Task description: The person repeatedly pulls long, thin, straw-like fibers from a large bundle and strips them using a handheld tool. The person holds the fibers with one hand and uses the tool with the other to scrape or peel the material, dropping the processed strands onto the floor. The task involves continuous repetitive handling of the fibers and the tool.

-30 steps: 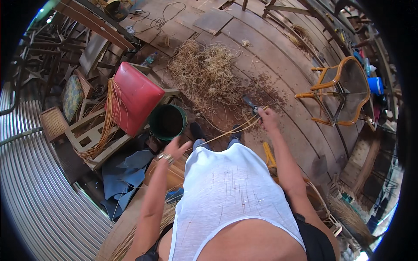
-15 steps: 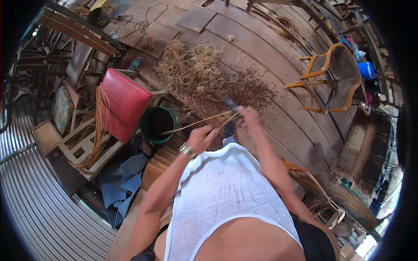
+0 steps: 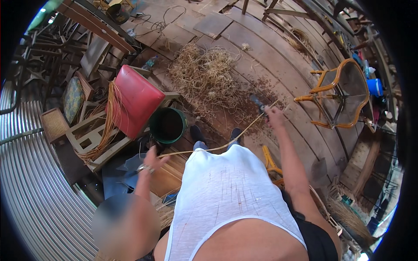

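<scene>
My right hand (image 3: 274, 116) is closed around a dark, flat-bladed hand tool (image 3: 257, 102); blur hides its exact kind. A long pale cane strip (image 3: 217, 148) runs from the right hand in a sagging curve across the front of my white shirt. Its other end meets my left hand (image 3: 152, 162), where thumb and fingers are spread apart. The left hand, with a metal watch (image 3: 145, 168) at the wrist, is just below a dark green bucket (image 3: 183, 129). A round blurred patch covers part of the left forearm.
Ahead lies a heap of curly cane shavings (image 3: 204, 71) on the plank floor (image 3: 278, 56). At left, a red cushion (image 3: 138, 98) and a bundle of cane strips (image 3: 114, 108) rest on a chair frame (image 3: 82, 139). A rattan armchair (image 3: 348, 93) stands at right.
My hands have moved apart, the left toward the lower left and the right to the right. The cane strip now spans between them. The view has shifted slightly.
</scene>
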A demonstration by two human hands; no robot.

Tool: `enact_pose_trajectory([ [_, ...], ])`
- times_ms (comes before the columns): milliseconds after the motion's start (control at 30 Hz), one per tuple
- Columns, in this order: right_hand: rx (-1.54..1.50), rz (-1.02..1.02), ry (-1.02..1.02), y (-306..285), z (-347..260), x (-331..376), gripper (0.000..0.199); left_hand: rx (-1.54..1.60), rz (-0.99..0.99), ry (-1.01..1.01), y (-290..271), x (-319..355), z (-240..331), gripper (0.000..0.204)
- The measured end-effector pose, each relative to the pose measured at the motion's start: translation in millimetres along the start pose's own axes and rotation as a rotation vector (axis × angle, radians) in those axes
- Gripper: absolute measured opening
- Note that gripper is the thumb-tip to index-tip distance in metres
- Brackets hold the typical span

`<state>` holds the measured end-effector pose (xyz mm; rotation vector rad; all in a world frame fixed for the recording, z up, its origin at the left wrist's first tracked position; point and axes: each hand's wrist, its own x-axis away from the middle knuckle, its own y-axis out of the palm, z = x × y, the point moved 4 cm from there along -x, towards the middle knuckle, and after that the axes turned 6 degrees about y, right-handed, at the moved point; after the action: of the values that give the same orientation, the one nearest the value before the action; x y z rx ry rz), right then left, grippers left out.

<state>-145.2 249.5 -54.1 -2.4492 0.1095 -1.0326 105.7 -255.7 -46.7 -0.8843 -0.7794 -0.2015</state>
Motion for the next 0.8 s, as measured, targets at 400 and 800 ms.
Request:
enact_pose_trajectory([
  [400, -0.018, -0.050, 0.033, 63, 34, 41, 0.038, 0.645, -0.338, 0.318, 135, -108, 297, 0.042],
  [800, -0.149, 0.223, 0.330, -201, 141, 5, 0.027, 0.739, 0.359, 0.269, -154, 10, 95, 0.023],
])
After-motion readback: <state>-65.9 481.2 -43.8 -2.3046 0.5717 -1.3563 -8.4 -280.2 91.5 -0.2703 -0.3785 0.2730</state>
